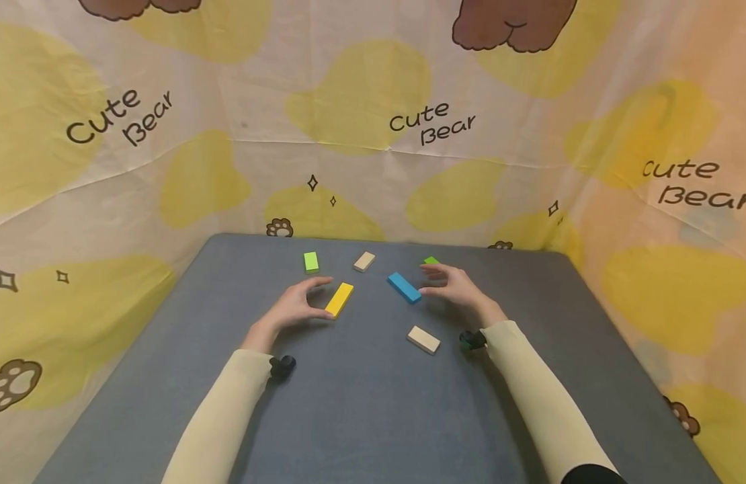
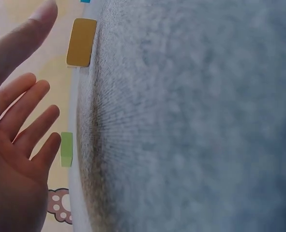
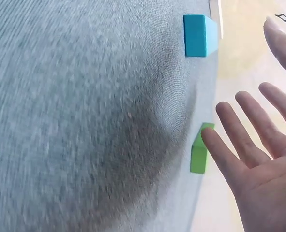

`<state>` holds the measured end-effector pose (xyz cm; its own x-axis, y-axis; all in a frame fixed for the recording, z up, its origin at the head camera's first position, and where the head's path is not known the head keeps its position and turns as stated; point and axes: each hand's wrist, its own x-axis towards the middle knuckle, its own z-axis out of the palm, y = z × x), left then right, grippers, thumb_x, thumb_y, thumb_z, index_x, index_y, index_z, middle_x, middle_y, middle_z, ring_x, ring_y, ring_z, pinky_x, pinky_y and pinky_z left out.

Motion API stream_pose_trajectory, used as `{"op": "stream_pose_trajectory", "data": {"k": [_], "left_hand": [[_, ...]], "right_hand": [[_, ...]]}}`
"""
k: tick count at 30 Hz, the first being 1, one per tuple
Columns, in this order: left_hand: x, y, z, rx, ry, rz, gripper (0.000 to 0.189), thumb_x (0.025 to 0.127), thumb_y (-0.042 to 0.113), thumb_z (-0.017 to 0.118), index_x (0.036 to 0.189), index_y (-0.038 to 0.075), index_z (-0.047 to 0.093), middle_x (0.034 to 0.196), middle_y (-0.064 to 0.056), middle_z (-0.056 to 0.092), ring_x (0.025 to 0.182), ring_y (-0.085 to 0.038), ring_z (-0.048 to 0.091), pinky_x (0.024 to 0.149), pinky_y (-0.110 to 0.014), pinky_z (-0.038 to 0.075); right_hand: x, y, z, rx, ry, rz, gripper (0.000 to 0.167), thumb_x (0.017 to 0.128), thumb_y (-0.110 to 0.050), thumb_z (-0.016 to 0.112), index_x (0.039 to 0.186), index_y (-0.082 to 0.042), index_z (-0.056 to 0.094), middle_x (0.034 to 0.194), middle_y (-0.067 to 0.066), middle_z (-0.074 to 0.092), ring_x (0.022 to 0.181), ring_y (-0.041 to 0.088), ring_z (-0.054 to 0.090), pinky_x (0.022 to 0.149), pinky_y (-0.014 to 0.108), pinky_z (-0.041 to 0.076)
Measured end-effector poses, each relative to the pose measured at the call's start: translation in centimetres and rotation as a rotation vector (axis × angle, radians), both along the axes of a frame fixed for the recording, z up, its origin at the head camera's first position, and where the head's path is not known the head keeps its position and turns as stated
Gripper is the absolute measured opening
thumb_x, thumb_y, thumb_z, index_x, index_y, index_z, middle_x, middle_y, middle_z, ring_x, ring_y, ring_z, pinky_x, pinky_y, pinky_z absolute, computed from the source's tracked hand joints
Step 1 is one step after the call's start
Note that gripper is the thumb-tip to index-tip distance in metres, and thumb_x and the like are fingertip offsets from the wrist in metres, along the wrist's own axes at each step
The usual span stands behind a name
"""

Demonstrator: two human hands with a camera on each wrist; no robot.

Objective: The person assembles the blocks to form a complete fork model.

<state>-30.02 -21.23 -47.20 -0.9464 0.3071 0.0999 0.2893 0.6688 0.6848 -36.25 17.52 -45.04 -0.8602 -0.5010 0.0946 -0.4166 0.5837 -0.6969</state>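
In the head view my left hand hovers beside a yellow block, thumb and fingers spread apart with nothing held. The left wrist view shows the spread fingers apart from that block. My right hand is just right of a blue block, its fingers parted and holding nothing. A green block lies behind the right fingers, partly hidden. In the right wrist view the blue block and the green block lie on the cloth, with a gap between the right hand and the blue one.
Another green block and a beige block lie toward the back edge. A second beige block is nearer the front. All rest on a grey-blue table, with a patterned cloth hanging behind and at both sides.
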Motion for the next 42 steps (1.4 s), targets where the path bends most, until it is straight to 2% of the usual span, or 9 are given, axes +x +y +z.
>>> {"op": "stream_pose_trajectory", "data": {"k": [7,17,24,31,42], "left_hand": [[-0.5,0.5,0.0,0.013,-0.024,-0.028,0.092,0.064,0.035,0.088,0.142,0.016,0.044,0.146,-0.001,0.044,0.138,-0.026,0.036,0.111,-0.05,0.029],[-1.3,0.1,-0.7,0.051,-0.066,-0.053,0.096,0.063,0.035,0.088,0.144,0.017,0.04,0.149,-0.001,0.04,0.14,-0.024,0.031,0.113,-0.05,0.026],[-1.4,0.2,-0.9,0.086,-0.124,-0.089,0.099,0.063,0.032,0.088,0.146,0.018,0.036,0.152,-0.001,0.035,0.142,-0.024,0.027,0.114,-0.051,0.022],[-1.7,0.4,-1.0,0.021,-0.146,-0.109,0.096,0.066,0.031,0.087,0.146,0.023,0.036,0.151,0.001,0.035,0.138,-0.027,0.028,0.11,-0.057,0.023],[-2.1,0.7,-0.7,-0.047,-0.152,-0.098,0.094,0.065,0.031,0.087,0.144,0.031,0.038,0.15,0.006,0.038,0.131,-0.025,0.03,0.106,-0.058,0.026]], "right_hand": [[-0.5,-0.6,-0.6,-0.036,-0.053,0.023,0.065,0.082,-0.031,0.075,0.137,-0.008,0.05,0.134,0.014,0.057,0.119,0.031,0.057,0.099,0.052,0.043],[-1.1,-1.0,-0.8,-0.069,-0.116,0.059,0.062,0.083,-0.027,0.074,0.136,-0.005,0.05,0.134,0.015,0.056,0.119,0.032,0.057,0.098,0.05,0.045],[-1.7,-0.7,-1.4,-0.102,-0.169,0.088,0.063,0.083,-0.021,0.074,0.136,0.0,0.048,0.133,0.019,0.056,0.115,0.031,0.06,0.098,0.047,0.046],[-2.0,-0.7,-2.0,-0.088,-0.263,0.054,0.063,0.081,-0.026,0.075,0.136,-0.008,0.05,0.131,0.012,0.059,0.117,0.025,0.059,0.103,0.045,0.042],[-2.0,-1.2,-2.2,-0.041,-0.272,0.023,0.06,0.08,-0.029,0.076,0.133,-0.012,0.054,0.131,0.01,0.059,0.121,0.026,0.056,0.104,0.046,0.041]]}}
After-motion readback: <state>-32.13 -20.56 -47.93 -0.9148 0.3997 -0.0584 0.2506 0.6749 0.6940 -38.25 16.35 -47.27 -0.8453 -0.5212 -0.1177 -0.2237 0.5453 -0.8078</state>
